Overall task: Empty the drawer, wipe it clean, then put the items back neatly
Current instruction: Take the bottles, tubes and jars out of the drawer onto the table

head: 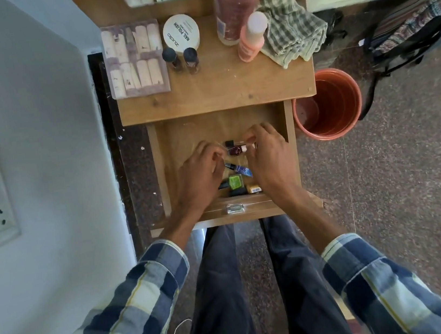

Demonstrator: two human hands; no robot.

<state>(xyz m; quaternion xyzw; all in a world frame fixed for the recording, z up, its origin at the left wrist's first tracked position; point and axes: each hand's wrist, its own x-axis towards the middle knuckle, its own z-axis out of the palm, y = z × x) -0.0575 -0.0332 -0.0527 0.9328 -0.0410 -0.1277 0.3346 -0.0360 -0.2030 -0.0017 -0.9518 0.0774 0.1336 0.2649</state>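
The wooden table top (216, 88) fills the upper middle. Below it, my open drawer (159, 161) sits mid-frame, its back half bare. My left hand (200, 169) curls loosely, and I cannot tell if it holds anything. My right hand (266, 157) pinches a dark red nail polish bottle (235, 150). Up top, a white round tin (181, 33) reads "NAIL POLISH".

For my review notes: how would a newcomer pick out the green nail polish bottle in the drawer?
Find the open wooden drawer below the tabletop, where both hands reach in. Between the left hand and right hand, near the front edge, lies the green nail polish bottle. It is the only bright green item there.
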